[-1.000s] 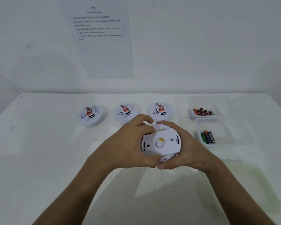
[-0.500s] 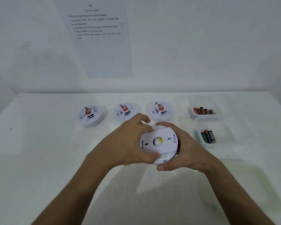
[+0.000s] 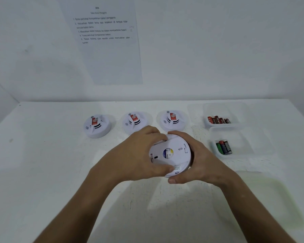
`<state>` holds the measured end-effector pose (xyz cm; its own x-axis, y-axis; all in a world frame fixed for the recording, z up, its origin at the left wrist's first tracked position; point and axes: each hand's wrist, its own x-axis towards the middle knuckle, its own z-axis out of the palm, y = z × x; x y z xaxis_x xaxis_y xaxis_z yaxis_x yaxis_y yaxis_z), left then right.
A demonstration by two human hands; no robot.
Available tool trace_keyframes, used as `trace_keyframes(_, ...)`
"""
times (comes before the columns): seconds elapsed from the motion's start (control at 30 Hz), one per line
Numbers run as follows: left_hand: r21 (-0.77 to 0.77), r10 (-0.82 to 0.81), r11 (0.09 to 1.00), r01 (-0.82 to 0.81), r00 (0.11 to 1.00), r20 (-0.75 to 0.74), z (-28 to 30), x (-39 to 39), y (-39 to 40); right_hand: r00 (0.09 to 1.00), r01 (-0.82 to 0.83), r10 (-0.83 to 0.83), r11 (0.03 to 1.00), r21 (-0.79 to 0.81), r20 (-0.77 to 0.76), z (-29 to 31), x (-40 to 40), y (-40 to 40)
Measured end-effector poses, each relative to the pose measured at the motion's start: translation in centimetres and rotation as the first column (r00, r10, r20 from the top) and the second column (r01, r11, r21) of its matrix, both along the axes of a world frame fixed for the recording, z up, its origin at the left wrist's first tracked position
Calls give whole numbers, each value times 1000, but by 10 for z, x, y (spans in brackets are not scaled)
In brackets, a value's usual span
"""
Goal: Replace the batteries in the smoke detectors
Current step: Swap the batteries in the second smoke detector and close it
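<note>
A round white smoke detector (image 3: pixel 172 155) is held above the table with its back plate facing me, a round blue and yellow spot at its centre. My left hand (image 3: pixel 135 155) grips its left rim, thumb on the near edge. My right hand (image 3: pixel 200 160) grips its right rim from the other side. Three more white detectors with red labels stand in a row behind: left (image 3: pixel 97 126), middle (image 3: pixel 134 122), right (image 3: pixel 172 120).
Two clear plastic trays sit at the right: the far tray (image 3: pixel 223 109) holds several red batteries (image 3: pixel 218 119), the near tray (image 3: pixel 242 142) holds three batteries (image 3: pixel 224 147). A printed instruction sheet (image 3: pixel 105 41) hangs on the wall. The white table (image 3: pixel 42 172) spreads around.
The held detector's back plate has turned clockwise between my hands, the slot marks shifting round the centre. My hands keep their grip.
</note>
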<state>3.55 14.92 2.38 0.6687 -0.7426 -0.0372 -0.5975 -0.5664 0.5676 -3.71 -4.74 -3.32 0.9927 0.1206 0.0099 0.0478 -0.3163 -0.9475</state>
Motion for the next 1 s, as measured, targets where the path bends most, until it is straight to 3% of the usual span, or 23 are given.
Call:
trace_keyframes(0.23,-119,-4,993,-22,977,-211,-8,5,9,1000,0,-1,1000,22,28,2,-1,-3)
trace_keyframes(0.43,-82,-75,995,64,988,-138,-17,12,11,998,-54,53,998,44,24,4,1,-2)
trace_keyframes(0.53,-101,-83,993,65,977,-194,-19,13,14,997,-82,82,995,48,3,5,1,-2)
trace_keyframes(0.67,-269,-74,963,-9,952,-297,-23,11,17,999,-49,49,998,25,14,7,0,-6)
trace_keyframes(0.8,-510,-109,845,-157,885,-453,-22,4,24,1000,-3,6,954,-299,9,4,-1,-6)
trace_keyframes(0.87,-582,-145,789,-196,861,-487,-21,1,23,999,-30,39,921,-388,17,1,-1,-1)
trace_keyframes(0.93,-600,-77,767,-228,895,-438,-22,-1,23,996,-39,64,938,-346,60,0,3,4)
trace_keyframes(1.0,-549,26,806,-219,941,-337,-27,0,27,996,-19,33,984,-175,83,-1,5,7)
